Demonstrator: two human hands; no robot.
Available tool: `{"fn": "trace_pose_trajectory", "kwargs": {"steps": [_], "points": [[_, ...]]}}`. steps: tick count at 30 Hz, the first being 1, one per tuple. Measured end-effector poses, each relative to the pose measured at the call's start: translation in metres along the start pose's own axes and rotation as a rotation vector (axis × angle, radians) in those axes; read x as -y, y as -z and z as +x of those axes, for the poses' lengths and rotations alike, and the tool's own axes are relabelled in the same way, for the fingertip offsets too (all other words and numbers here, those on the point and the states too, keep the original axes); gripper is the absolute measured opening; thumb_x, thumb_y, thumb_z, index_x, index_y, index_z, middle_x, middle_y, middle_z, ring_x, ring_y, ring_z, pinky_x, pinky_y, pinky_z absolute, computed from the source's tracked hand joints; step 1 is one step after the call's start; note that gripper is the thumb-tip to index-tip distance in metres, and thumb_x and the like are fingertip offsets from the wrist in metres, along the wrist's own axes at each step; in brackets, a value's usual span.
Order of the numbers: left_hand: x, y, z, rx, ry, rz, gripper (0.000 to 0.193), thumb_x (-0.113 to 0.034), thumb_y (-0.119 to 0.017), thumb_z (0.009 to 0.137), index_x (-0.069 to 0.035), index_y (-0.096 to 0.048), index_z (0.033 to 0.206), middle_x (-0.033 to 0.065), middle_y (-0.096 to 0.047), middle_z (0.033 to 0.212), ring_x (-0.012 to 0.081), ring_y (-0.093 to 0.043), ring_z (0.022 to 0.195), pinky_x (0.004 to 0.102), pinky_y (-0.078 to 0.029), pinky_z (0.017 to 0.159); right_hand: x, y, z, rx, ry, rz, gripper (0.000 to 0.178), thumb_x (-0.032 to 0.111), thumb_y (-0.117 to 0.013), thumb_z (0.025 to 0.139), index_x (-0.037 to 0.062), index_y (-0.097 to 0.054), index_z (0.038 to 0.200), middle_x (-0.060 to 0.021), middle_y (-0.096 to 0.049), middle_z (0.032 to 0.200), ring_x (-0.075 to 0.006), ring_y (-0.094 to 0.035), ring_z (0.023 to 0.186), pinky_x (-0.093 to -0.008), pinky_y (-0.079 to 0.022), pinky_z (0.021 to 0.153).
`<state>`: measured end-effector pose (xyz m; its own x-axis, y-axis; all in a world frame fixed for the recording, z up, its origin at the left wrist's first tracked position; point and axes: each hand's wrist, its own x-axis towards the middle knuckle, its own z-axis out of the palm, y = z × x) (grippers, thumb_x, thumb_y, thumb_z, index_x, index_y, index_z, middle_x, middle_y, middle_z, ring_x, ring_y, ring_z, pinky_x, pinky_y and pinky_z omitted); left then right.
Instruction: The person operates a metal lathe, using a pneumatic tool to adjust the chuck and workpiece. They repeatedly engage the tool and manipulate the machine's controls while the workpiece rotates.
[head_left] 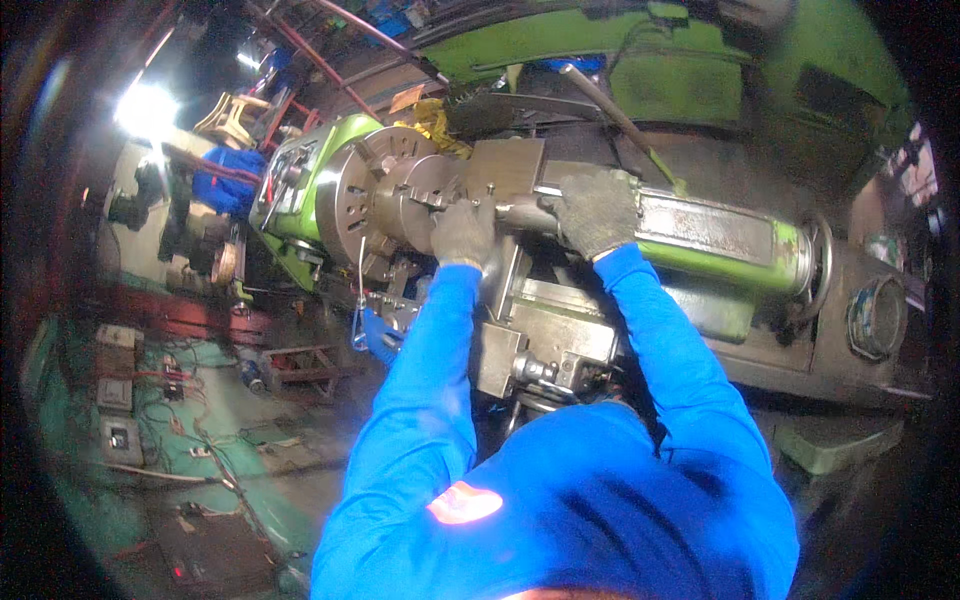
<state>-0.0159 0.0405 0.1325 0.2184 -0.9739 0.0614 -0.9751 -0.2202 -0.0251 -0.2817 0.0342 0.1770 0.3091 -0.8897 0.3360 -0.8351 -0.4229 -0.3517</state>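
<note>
Both my hands wear dark, dirty work gloves and reach over a large green lathe. My left hand (pixel 462 236) is closed beside the steel chuck (pixel 428 188), against the jaw side. What its fingers hold is hidden. Between the hands runs a short metal cylinder (pixel 525 214), in line with the chuck. My right hand (pixel 598 212) is curled over the cylinder's right end, where it meets the green tailstock (pixel 715 235). Left of the chuck stands a wide slotted faceplate (pixel 347 200). Below my hands lies the lathe carriage (pixel 560 320).
A handwheel (pixel 822 268) sits at the tailstock's right end, with a round metal container (pixel 878 317) beyond it. A long bar (pixel 610 110) leans behind the bed. Cables and boxes lie on the green floor (pixel 250 460) at lower left. A yellow cloth (pixel 432 122) hangs behind the chuck.
</note>
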Motion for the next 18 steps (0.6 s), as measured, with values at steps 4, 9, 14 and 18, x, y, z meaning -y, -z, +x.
{"fn": "trace_pose_trajectory", "kwargs": {"steps": [4,9,14,18], "points": [[-0.014,0.012,-0.108,-0.312,-0.081,-0.369,0.042,-0.043,-0.064,0.096,-0.004,-0.070,0.112,0.0204,-0.071,0.103,0.0432,-0.068,0.098,0.0526,-0.052,0.091,0.000,0.001,-0.006,-0.151,0.058,-0.004,0.041,0.049,-0.066,0.092,0.0100,-0.077,0.095,-0.0171,-0.074,0.091,-0.0383,-0.069,0.092,-0.0535,-0.051,0.082],[0.043,-0.044,-0.206,-0.301,-0.106,-0.456,0.036,-0.036,-0.072,0.089,-0.008,-0.066,0.111,0.0167,-0.067,0.103,0.0394,-0.064,0.101,0.0524,-0.049,0.089,0.007,-0.010,-0.006,-0.155,0.050,0.005,0.031,0.040,-0.063,0.097,0.0128,-0.076,0.100,-0.0147,-0.072,0.091,-0.0379,-0.067,0.090,-0.0526,-0.050,0.079],[0.063,-0.074,-0.241,-0.363,-0.072,-0.381,0.035,-0.035,-0.073,0.087,-0.010,-0.068,0.110,0.0135,-0.065,0.109,0.0360,-0.060,0.108,0.0521,-0.047,0.094,0.039,-0.024,-0.012,-0.255,0.363,0.013,0.027,0.021,-0.066,0.097,0.0150,-0.068,0.124,-0.0143,-0.070,0.110,-0.0387,-0.067,0.098,-0.0514,-0.050,0.084],[0.068,-0.071,-0.246,-0.306,-0.008,-0.415,0.036,-0.037,-0.071,0.086,-0.009,-0.069,0.109,0.0127,-0.065,0.110,0.0353,-0.060,0.108,0.0507,-0.047,0.094,0.111,-0.039,-0.029,0.251,0.315,0.164,0.029,0.023,-0.061,0.100,0.0190,-0.066,0.128,-0.0190,-0.071,0.122,-0.0397,-0.067,0.117,-0.0491,-0.054,0.096]]}}
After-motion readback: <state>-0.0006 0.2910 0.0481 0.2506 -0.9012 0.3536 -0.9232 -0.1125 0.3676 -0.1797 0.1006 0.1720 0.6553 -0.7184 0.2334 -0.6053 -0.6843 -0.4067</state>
